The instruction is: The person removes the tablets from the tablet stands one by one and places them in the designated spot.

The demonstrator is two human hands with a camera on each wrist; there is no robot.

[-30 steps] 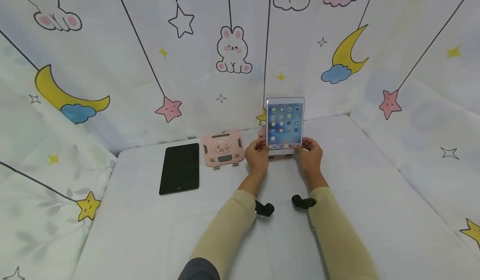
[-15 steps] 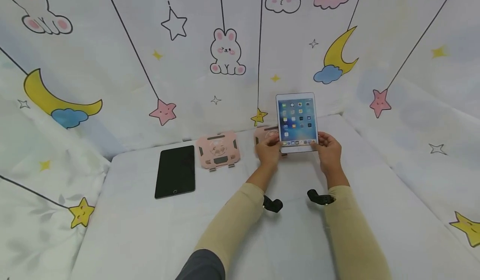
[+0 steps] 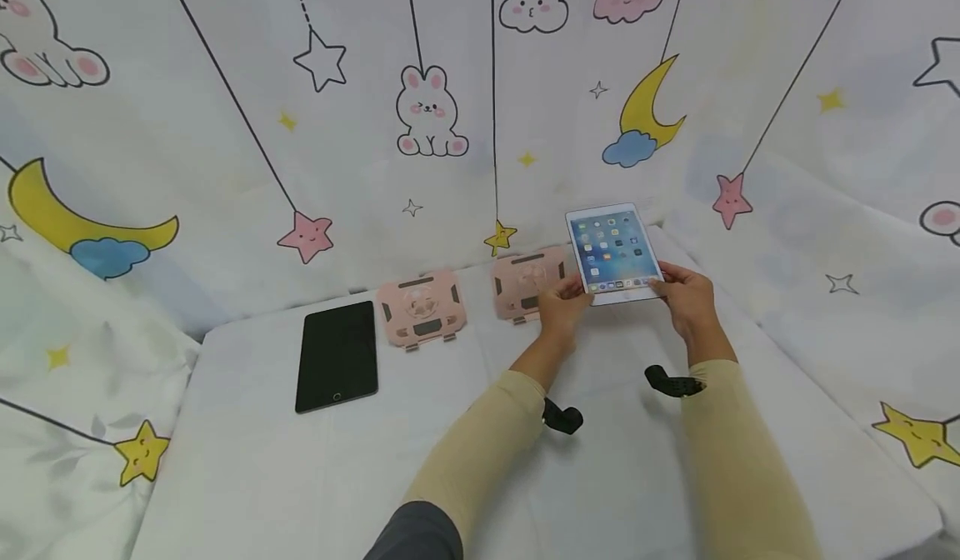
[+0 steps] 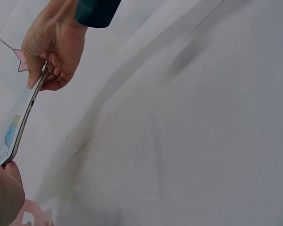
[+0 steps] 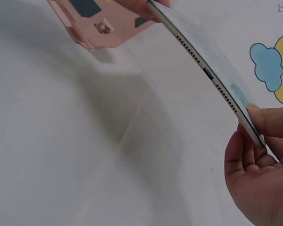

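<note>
A white-framed tablet (image 3: pixel 615 250) with a lit screen of app icons is held above the back right of the table, tilted. My left hand (image 3: pixel 561 314) grips its lower left corner, and my right hand (image 3: pixel 688 300) pinches the lower right corner, thumb on the front and fingers behind. The right wrist view shows the tablet's bottom edge (image 5: pixel 207 73) with its port and speaker holes, raised off the table. Close behind my left hand lies a pink tablet case (image 3: pixel 517 281), partly covered by that hand and the tablet.
A second pink case (image 3: pixel 422 308) lies to the left of the first. Further left a black tablet (image 3: pixel 337 357) lies flat with its screen dark. The white table (image 3: pixel 315 477) meets a cloth wall (image 3: pixel 360 185) printed with stars and moons at the back.
Both hands have carried the white tablet to the right, uncovering more of the right-hand pink case. The tablet now leans back more. The camera view has swung to the right.
</note>
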